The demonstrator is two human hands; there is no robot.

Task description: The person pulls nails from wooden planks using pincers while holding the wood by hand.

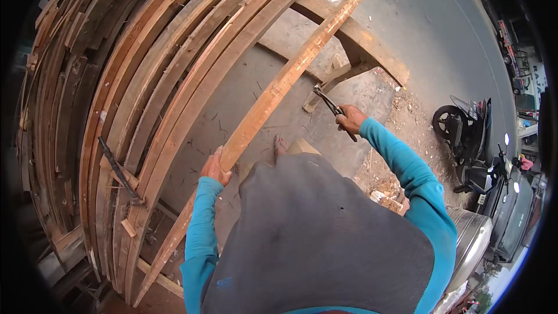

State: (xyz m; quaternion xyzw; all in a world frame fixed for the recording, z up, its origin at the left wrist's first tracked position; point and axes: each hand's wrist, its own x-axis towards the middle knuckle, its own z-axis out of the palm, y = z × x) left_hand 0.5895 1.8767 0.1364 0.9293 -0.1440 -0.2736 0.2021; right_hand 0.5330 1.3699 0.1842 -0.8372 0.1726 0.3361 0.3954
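One long plank, crossing above one timber support; left hand, fingers clamped on it. One pair of pincers; right hand, fingers wrapped round its handles. One dark-handled tool, on many stacked planks alongside.

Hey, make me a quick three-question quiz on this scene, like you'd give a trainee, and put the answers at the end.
1. Multiple choice: which tool is in the right hand?
a) handsaw
b) pincers
c) paintbrush

2. True or false: the left hand grips a long wooden beam.

3. Fill the gap: the person's sleeves are ____ in colour.

Key: 1. b, pincers. 2. True. 3. Blue.
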